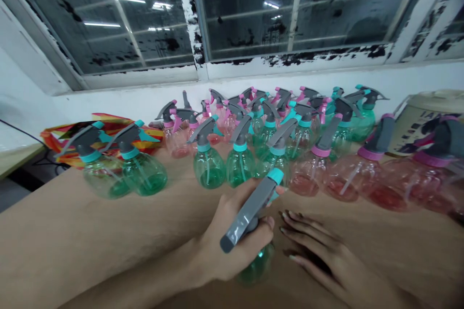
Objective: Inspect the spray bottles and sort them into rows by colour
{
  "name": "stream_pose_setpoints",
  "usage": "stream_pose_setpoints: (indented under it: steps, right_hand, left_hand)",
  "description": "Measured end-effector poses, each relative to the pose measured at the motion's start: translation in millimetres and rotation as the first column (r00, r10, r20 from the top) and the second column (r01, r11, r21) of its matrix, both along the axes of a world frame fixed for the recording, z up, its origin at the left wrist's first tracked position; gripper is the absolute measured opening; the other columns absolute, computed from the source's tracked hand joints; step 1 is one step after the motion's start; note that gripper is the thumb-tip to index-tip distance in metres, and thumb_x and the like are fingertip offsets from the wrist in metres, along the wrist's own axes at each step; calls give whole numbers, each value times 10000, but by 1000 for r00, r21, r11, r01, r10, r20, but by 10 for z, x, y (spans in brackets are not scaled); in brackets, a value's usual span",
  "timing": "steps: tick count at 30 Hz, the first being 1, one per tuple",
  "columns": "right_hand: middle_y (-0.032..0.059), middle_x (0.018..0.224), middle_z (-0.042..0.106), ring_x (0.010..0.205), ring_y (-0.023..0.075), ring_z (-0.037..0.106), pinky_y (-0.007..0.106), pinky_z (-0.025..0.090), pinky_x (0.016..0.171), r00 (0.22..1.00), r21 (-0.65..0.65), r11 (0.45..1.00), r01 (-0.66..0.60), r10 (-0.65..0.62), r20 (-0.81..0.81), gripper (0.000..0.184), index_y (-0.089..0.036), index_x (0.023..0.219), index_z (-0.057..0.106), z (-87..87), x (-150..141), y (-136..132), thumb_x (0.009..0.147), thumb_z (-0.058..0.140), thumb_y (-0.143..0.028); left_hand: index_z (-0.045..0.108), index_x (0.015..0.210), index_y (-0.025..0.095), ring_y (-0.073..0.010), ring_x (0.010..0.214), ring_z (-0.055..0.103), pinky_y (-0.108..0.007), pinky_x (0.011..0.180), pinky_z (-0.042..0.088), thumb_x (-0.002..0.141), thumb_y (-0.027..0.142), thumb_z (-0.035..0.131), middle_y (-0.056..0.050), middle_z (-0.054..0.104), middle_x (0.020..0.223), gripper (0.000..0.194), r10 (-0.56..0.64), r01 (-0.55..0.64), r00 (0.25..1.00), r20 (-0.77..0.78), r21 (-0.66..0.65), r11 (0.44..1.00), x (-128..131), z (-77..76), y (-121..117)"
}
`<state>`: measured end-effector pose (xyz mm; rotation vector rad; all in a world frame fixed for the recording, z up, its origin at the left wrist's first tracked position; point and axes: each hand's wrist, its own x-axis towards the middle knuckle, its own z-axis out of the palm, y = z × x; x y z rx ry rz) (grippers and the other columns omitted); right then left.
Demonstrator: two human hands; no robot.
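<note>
My left hand (232,236) is closed around the neck of a green spray bottle (255,265) with a grey head and a turquoise nozzle. The bottle's head points away from me, and its body is partly hidden under the hand. To its right, my right hand (326,251) rests low over the table with fingers stretched out and apart, holding nothing. Just beyond my hands stand a green spray bottle (239,164) with a turquoise collar and a pink spray bottle (308,178) with a pink collar.
Several more green and pink spray bottles crowd the back of the wooden table (174,231). Two green bottles (145,174) stand apart at the left, before a red and yellow plastic bag (108,120). A beige container (424,111) is at the right. Windows (290,9) rise behind.
</note>
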<state>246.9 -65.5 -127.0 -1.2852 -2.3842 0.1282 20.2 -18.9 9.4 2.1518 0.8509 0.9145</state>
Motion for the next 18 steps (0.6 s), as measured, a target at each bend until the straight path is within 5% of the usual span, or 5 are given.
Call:
stream_pose_setpoints:
  steps: [3,10,18]
  right_hand:
    - [-6,1407,420,1279,210,390,376,382,1033,1000,2,1000,1,-1,-18,451,-292,1324,449,25,-12,2,879,516,-319]
    - [10,1408,420,1286,214,379,385,382,1032,1000,-18,1000,-22,21,-23,449,-270,1324,451,47,-14,13,883,511,-323]
    - [6,1399,433,1278,219,392,400,373,1038,997,-41,999,-5,2,-73,421,-286,1301,479,103,-37,-11,882,511,-316]
  left_hand:
    - [583,970,236,-125,456,484,-248,548,496,735,199,470,66,509,547,263,-1,2,999,-37,13,1000,-1,18,1]
    - [533,818,219,-139,611,579,-248,631,510,763,201,471,12,584,708,85,-23,22,1000,18,46,999,24,55,24]
    - [558,1058,227,-128,471,494,-251,520,480,753,198,458,33,573,633,322,49,-47,998,-40,54,997,11,-50,4]
